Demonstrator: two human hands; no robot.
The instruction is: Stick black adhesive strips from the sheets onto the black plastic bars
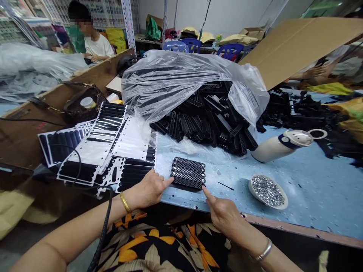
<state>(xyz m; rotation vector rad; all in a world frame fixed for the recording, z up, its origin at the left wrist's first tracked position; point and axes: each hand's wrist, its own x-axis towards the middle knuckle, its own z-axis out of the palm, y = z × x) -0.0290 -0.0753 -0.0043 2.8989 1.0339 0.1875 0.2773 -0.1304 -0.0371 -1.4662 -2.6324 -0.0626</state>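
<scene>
Blue tabletop (320, 189): plastic (170, 68) half-hides black parts (198, 126); both index fingers (167, 183), gripping nothing, touch 4 strips (188, 174).

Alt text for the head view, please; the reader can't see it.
A left hand and right hand point at opposite ends of black textured strips aligned on a blue table. Behind, plastic partly covers a heap of black parts; at right, a bowl of shiny bits.

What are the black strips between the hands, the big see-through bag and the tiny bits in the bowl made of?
The black strips look like hard plastic, dark with a fine pattern. The big bag is probably thin plastic film: shiny, wrinkled, see-through. The tiny bits may be metal, since they glint silver.
</scene>
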